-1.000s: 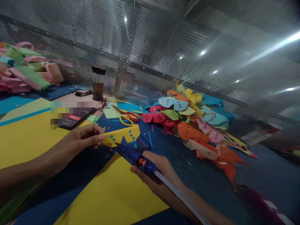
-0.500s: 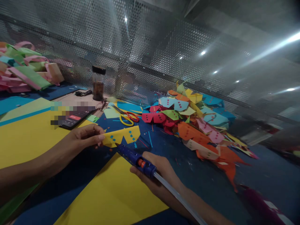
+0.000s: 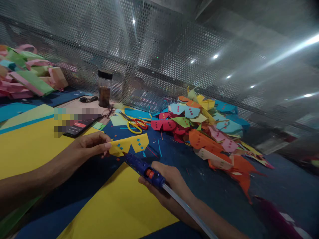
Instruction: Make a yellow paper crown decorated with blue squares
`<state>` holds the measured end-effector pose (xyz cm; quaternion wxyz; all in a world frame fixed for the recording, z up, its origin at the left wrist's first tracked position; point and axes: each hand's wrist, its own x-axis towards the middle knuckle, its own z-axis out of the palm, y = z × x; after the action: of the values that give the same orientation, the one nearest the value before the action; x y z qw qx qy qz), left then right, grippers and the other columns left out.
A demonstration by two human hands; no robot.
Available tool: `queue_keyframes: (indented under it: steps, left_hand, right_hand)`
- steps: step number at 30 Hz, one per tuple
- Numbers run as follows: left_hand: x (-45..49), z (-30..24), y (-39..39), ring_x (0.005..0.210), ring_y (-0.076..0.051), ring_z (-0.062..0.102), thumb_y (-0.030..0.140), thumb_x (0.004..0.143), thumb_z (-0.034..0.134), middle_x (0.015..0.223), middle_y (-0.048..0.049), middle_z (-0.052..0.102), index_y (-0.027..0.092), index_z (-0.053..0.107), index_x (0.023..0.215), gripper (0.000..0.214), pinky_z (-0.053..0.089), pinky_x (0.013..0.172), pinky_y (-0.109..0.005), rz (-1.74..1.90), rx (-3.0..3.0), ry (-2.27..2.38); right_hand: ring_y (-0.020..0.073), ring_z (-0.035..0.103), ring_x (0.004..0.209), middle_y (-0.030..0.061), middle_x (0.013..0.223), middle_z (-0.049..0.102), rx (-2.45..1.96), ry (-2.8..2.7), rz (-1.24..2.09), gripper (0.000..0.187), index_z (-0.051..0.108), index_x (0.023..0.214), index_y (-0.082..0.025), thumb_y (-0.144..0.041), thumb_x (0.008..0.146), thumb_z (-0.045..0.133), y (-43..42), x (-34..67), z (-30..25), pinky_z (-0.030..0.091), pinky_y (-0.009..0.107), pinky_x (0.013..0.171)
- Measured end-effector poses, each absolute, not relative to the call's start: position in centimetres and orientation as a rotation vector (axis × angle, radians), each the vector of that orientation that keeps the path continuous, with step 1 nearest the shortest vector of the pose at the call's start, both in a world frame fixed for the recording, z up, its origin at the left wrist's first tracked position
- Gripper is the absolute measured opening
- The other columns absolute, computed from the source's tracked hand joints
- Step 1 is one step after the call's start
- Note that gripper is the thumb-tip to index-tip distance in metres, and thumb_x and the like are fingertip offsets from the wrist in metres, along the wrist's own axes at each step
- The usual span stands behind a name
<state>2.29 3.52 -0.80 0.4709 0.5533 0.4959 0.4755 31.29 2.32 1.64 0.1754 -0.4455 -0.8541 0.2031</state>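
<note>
My left hand [image 3: 93, 146] pinches the left end of a yellow paper cutout [image 3: 136, 142], which has blue diamond marks and a notch in its lower edge. In my right hand [image 3: 166, 181] is a blue hot glue gun [image 3: 142, 166] with a clear glue stick [image 3: 185, 205] running out of its back. The gun's nozzle meets the cutout's lower edge, left of the notch; whether it touches or sits just in front I cannot tell. Below both hands lies a large yellow paper sheet [image 3: 119, 202]. My right fingers are partly hidden behind the gun.
Scissors [image 3: 134, 124] with red and yellow handles lie behind the cutout. A phone [image 3: 82, 126] and a dark-lidded jar [image 3: 104, 88] stand farther back. Folded coloured paper pieces [image 3: 199, 129] are heaped right, more paper shapes [image 3: 32, 73] far left. A perforated metal screen [image 3: 119, 49] borders the table.
Hardly anything differs. The glue gun's rear and my right hand have shifted very slightly left; my left hand and the yellow cutout stay in place.
</note>
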Motion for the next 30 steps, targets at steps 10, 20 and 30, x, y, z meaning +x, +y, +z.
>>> queue_keyframes:
  steps: [10, 20, 30]
  left_hand:
    - [2.3, -0.6, 3.4, 0.07, -0.016, 0.059, 0.053, 0.085, 0.079, 0.072, 0.0036, 0.067, 0.026, 0.073, 0.079, 0.029, 0.045, 0.065, -0.024, 1.171, 1.365, 1.202]
    - [2.4, -0.5, 3.5, 0.069, -0.016, 0.059, 0.054, 0.083, 0.081, 0.072, 0.0029, 0.068, 0.026, 0.073, 0.08, 0.029, 0.047, 0.066, -0.025, 1.18, 1.353, 1.206]
    - [2.3, -0.6, 3.4, 0.07, -0.016, 0.059, 0.055, 0.085, 0.079, 0.072, 0.0039, 0.068, 0.027, 0.072, 0.079, 0.029, 0.047, 0.067, -0.024, 1.171, 1.356, 1.2]
  right_hand:
    - [0.0122, 0.045, 0.054, -0.0028, 0.063, 0.05, -1.23, -2.412, 0.565, 0.051, 0.042, 0.07, -0.024, -0.064, 0.099, 0.054, 2.6, 31.3, 0.8, 0.025, 0.027, 0.055]
    - [0.0128, 0.047, 0.056, -0.0022, 0.065, 0.053, -1.229, -2.394, 0.555, 0.051, 0.044, 0.07, -0.023, -0.065, 0.096, 0.057, 3.0, 31.5, 0.0, 0.027, 0.026, 0.055]
    - [0.0125, 0.046, 0.059, -0.0026, 0.069, 0.053, -1.18, -2.391, 0.603, 0.043, 0.045, 0.073, -0.023, -0.054, 0.101, 0.056, 2.4, 31.3, 1.4, 0.03, 0.026, 0.058]
